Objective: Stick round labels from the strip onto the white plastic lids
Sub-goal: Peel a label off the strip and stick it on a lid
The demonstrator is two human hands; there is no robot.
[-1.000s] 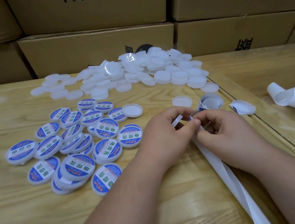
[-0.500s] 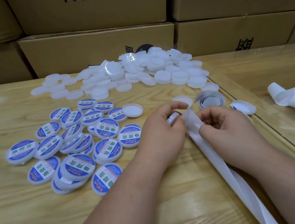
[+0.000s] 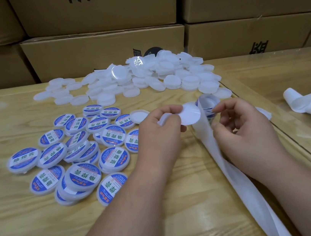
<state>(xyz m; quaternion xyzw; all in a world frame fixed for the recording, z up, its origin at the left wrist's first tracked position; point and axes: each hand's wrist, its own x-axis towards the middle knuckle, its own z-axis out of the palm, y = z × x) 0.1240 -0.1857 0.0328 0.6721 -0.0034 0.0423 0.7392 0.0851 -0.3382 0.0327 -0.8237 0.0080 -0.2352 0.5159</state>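
Where the boxes (image 3: 105,51) stack up as a brown wall at the back, the wooden tabletop (image 3: 26,226) runs out in front of them and carries everything else. Against the boxes lies a heap of plain white lids (image 3: 140,76), some tipped on edge. Nearer, on the left, a spread of labelled lids (image 3: 80,158) overlaps in places, each showing a blue and white face with green characters, and 1 bare lid (image 3: 139,116) sits open side up at its right edge. A loose curl of spent backing (image 3: 309,108) rests well apart at the far right. The strip (image 3: 227,167) runs from the lower right corner up to a small roll (image 3: 207,102) just beyond the hands. The left hand (image 3: 159,135) pinches a round label (image 3: 190,116) by its edge, white underside toward the camera, and seems to hold a lid beneath its fingers, though that is mostly hidden. The right hand (image 3: 241,125) has its grip closed on the strip, thumb and forefinger pinching the backing beside the label.
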